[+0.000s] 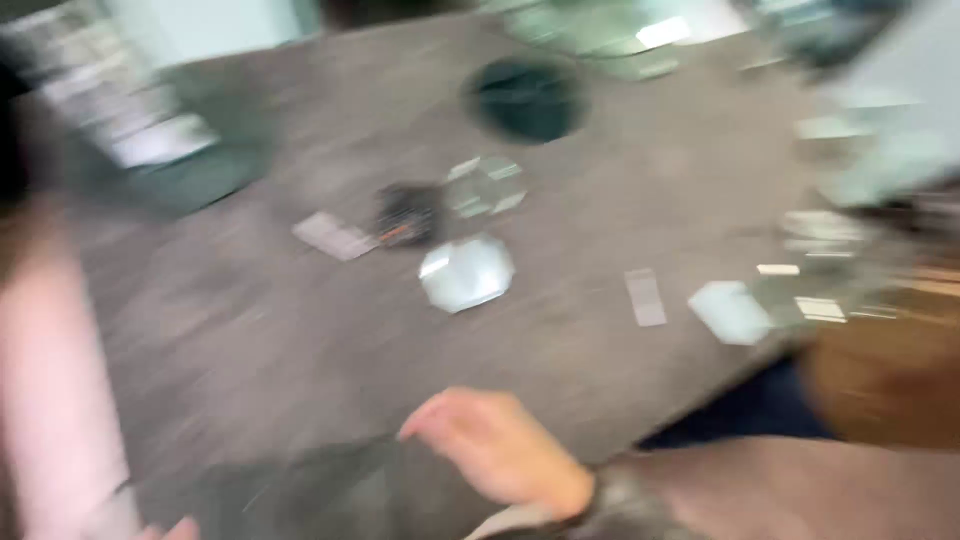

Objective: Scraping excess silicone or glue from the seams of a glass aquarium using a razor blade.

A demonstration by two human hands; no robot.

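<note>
The whole view is smeared by motion, so fine detail is lost. At the far left a pale pink sleeve (50, 400) runs down the edge of the picture; the left hand (170, 530) shows only as a sliver at the bottom edge, and I cannot tell whether it is apart or together. Further right, the right hand (495, 450) hovers low over the grey worktop (250, 330), fingers loosely curled and apart, clamped on nothing. Beyond it lie flat shiny pieces, spread singly, probably so each can be picked apart from the rest: a small pale card (333, 236), a dark small object (407, 214), then an octagonal mirror tile (466, 271) nearest the hand, with a second tile (485, 186) just behind. A dark round shape (527, 98) sits farther back. More tiles (730, 312) lie well apart to the right.
</note>
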